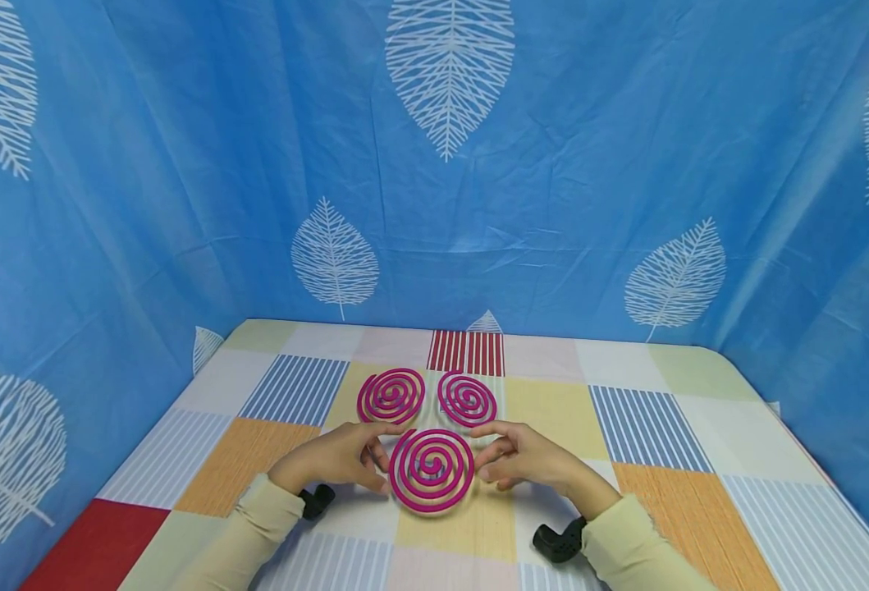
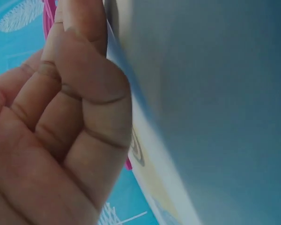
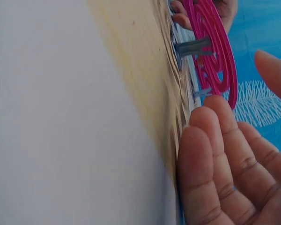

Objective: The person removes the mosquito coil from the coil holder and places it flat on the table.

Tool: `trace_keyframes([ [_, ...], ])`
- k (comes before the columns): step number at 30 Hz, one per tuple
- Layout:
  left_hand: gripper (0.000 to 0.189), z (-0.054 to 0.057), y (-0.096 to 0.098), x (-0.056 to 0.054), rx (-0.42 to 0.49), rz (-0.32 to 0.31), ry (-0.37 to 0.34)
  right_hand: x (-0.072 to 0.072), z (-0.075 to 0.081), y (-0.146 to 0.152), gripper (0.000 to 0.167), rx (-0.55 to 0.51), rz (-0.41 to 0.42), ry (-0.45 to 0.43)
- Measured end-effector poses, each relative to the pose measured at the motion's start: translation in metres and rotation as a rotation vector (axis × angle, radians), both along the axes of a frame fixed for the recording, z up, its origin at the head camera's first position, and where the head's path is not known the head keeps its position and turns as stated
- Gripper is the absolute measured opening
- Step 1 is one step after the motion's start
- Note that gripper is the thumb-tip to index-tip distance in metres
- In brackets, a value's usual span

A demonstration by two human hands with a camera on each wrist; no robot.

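Three magenta spiral coils, like mosquito coils, are on the patchwork tablecloth. The front coil (image 1: 431, 469) lies flat between my two hands. Behind it are the back left coil (image 1: 391, 396) and the back right coil (image 1: 467, 399). My left hand (image 1: 341, 455) is at the front coil's left edge, fingers loosely bent. On the other side, my right hand (image 1: 530, 460) has relaxed fingers by the right edge, its thumb well apart in the right wrist view. A small grey-blue stand (image 3: 194, 47) shows under a coil (image 3: 218, 51) there. The left wrist view shows mostly my palm and fingers.
A patchwork cloth (image 1: 449, 566) covers the table. Blue curtains (image 1: 523, 213) with white leaf prints enclose the back and both sides. Black camera mounts sit on my left wrist (image 1: 317, 501) and right wrist (image 1: 560, 542).
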State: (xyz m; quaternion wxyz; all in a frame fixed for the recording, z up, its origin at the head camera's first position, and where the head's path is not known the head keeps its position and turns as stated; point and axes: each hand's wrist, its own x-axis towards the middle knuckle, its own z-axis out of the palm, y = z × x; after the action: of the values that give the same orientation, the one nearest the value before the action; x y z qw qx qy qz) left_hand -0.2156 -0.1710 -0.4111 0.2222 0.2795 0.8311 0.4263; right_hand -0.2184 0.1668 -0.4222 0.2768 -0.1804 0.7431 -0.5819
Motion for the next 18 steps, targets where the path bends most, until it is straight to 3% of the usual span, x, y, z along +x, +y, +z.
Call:
trace_keyframes([
  [10, 0.082, -0.0036, 0.0007, -0.0017, 0.024, -0.008, -0.059, 0.0023, -0.0005, -0.0095, 0.066, 0.003, 0.000, -0.020],
  [18, 0.082, -0.0047, 0.0018, -0.0021, 0.028, -0.018, -0.074, 0.0034, -0.0018, -0.0113, 0.059, -0.003, -0.002, -0.022],
])
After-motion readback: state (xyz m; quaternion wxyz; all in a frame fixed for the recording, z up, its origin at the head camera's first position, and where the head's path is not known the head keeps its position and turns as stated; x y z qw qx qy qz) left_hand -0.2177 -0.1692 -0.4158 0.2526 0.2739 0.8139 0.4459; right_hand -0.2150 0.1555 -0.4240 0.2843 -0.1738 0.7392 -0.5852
